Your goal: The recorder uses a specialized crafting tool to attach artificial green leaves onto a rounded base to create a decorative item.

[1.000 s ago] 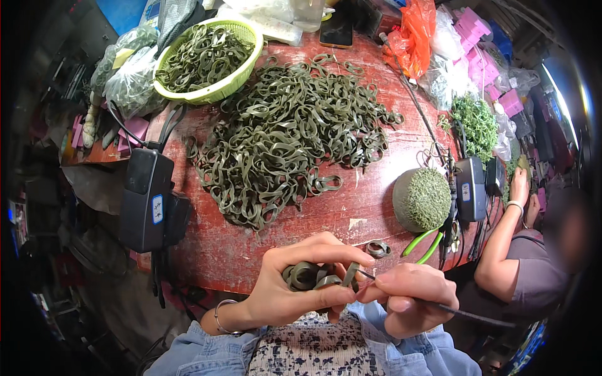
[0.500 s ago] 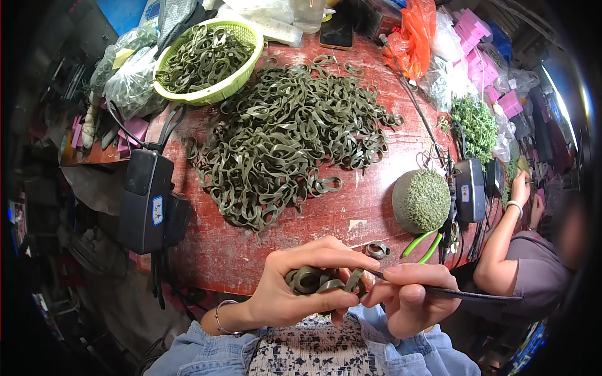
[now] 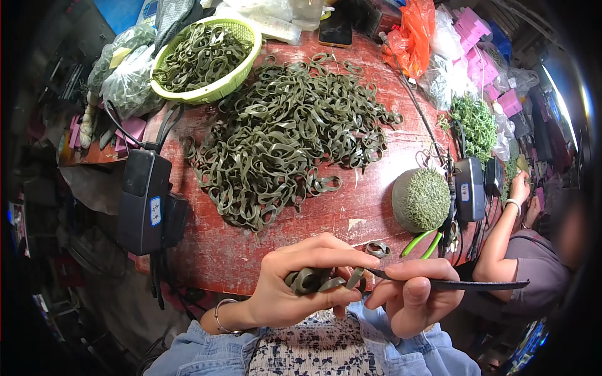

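My left hand (image 3: 285, 279) is curled around several dark green rubber rings (image 3: 307, 282), one of which sticks out at the fingertips. In my right hand (image 3: 417, 301) a slim black pointed tool (image 3: 483, 286) is pinched between thumb and fingers. Its tip meets the ring at my left fingertips; whether it is a blade or tweezers I cannot make out. A loose ring (image 3: 377, 249) lies on the red table (image 3: 244, 269) just beyond my hands. Farther off spreads a big pile of similar rings (image 3: 288, 138).
A light green basket (image 3: 216, 95) of rings stands far left. To the right are a round container heaped with green trimmings (image 3: 426, 200), a green-handled hand tool (image 3: 419, 244) and a black device (image 3: 469, 191). Another black device (image 3: 144, 200) stands left. A co-worker's arm (image 3: 501, 241) reaches in at right.
The black tool's rear end has swung upward, so it now lies nearly level. My right hand has turned slightly with it; my left hand keeps its hold on the rings.
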Action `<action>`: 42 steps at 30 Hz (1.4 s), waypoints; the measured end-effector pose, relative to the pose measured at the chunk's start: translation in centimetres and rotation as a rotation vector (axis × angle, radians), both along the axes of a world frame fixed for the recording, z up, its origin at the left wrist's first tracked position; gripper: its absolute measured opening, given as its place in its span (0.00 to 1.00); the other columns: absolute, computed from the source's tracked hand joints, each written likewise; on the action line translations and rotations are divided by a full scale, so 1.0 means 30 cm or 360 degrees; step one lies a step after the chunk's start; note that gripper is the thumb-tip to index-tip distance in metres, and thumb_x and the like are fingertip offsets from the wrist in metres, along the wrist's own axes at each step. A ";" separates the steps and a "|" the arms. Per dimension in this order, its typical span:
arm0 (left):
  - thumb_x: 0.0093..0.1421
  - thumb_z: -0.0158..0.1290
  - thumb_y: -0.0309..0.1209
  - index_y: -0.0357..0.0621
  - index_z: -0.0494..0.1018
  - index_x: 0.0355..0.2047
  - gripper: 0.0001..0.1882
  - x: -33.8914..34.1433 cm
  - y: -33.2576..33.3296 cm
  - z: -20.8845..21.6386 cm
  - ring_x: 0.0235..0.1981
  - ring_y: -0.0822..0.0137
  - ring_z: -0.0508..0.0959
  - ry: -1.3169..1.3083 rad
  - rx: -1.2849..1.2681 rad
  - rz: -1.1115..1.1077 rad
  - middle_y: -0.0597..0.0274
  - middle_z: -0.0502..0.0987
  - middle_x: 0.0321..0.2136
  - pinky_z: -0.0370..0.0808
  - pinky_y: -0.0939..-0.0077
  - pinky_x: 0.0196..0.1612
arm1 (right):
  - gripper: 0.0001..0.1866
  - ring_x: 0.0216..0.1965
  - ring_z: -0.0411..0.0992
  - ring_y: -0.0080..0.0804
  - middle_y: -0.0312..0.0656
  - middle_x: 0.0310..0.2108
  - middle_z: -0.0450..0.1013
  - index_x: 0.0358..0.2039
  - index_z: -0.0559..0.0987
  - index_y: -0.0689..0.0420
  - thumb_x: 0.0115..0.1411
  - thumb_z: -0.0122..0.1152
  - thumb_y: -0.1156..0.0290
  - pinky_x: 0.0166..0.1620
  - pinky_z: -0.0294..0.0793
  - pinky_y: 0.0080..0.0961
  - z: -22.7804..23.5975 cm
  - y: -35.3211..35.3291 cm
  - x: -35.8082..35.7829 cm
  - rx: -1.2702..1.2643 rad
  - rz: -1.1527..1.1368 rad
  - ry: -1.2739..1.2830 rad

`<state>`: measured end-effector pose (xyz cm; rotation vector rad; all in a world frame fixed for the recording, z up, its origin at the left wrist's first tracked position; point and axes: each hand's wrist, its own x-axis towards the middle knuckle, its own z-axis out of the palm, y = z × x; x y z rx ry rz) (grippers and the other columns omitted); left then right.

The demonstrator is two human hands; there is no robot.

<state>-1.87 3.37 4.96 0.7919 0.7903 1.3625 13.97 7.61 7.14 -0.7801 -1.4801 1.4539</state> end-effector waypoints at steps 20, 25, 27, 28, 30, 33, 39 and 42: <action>0.45 0.58 0.21 0.32 0.72 0.35 0.15 0.000 -0.009 -0.015 0.27 0.67 0.76 0.0313 0.0171 0.0147 0.49 0.71 0.33 0.77 0.81 0.24 | 0.16 0.18 0.72 0.26 0.45 0.17 0.72 0.31 0.74 0.68 0.58 0.49 0.65 0.23 0.72 0.18 -0.001 -0.006 -0.001 0.0043 0.0067 0.0006; 0.46 0.57 0.21 0.30 0.71 0.35 0.14 0.009 -0.005 -0.001 0.25 0.67 0.76 0.0159 0.0053 0.0064 0.49 0.70 0.34 0.76 0.81 0.23 | 0.20 0.06 0.64 0.24 0.44 0.06 0.64 0.27 0.66 0.69 0.60 0.43 0.59 0.10 0.59 0.14 -0.020 -0.013 -0.041 0.0349 -0.0205 -0.0134; 0.50 0.54 0.23 0.30 0.71 0.36 0.13 0.005 -0.010 0.013 0.23 0.69 0.75 -0.0010 -0.0138 0.0017 0.49 0.72 0.30 0.75 0.82 0.21 | 0.21 0.06 0.64 0.24 0.44 0.07 0.64 0.27 0.66 0.69 0.60 0.43 0.58 0.10 0.59 0.14 -0.018 -0.014 -0.043 0.0294 -0.0209 -0.0120; 0.50 0.54 0.23 0.30 0.71 0.36 0.13 0.004 -0.010 0.015 0.23 0.69 0.75 -0.0010 -0.0136 0.0016 0.49 0.72 0.30 0.75 0.82 0.21 | 0.21 0.06 0.64 0.24 0.44 0.07 0.64 0.27 0.66 0.69 0.60 0.43 0.58 0.10 0.59 0.14 -0.017 -0.016 -0.033 0.0296 -0.0210 -0.0121; 0.53 0.51 0.24 0.29 0.71 0.35 0.10 0.001 -0.011 0.016 0.22 0.69 0.75 0.0023 -0.0219 0.0015 0.51 0.74 0.25 0.74 0.83 0.20 | 0.16 0.17 0.71 0.25 0.46 0.17 0.72 0.30 0.73 0.68 0.58 0.50 0.64 0.22 0.72 0.18 -0.018 -0.019 -0.001 0.0079 -0.0108 0.0017; 0.53 0.50 0.24 0.30 0.72 0.33 0.09 -0.007 -0.016 0.014 0.20 0.71 0.74 0.0213 -0.0206 -0.0003 0.55 0.74 0.21 0.71 0.84 0.19 | 0.16 0.16 0.71 0.26 0.46 0.17 0.72 0.29 0.74 0.68 0.58 0.50 0.64 0.21 0.72 0.19 -0.009 -0.007 0.005 0.0065 -0.0052 -0.0037; 0.50 0.51 0.21 0.31 0.74 0.32 0.09 -0.018 -0.012 0.005 0.16 0.77 0.71 0.0466 0.0047 0.0096 0.58 0.74 0.17 0.63 0.87 0.17 | 0.16 0.16 0.71 0.26 0.47 0.18 0.72 0.28 0.73 0.69 0.58 0.49 0.65 0.19 0.71 0.18 -0.023 0.026 0.011 0.0039 0.0174 0.0126; 0.49 0.51 0.20 0.32 0.75 0.32 0.09 -0.018 -0.008 0.029 0.15 0.78 0.69 0.0450 -0.0035 0.0071 0.58 0.73 0.17 0.62 0.86 0.17 | 0.16 0.15 0.70 0.25 0.47 0.18 0.72 0.27 0.73 0.69 0.58 0.49 0.66 0.18 0.70 0.18 -0.018 0.029 0.011 -0.0022 0.0201 0.0184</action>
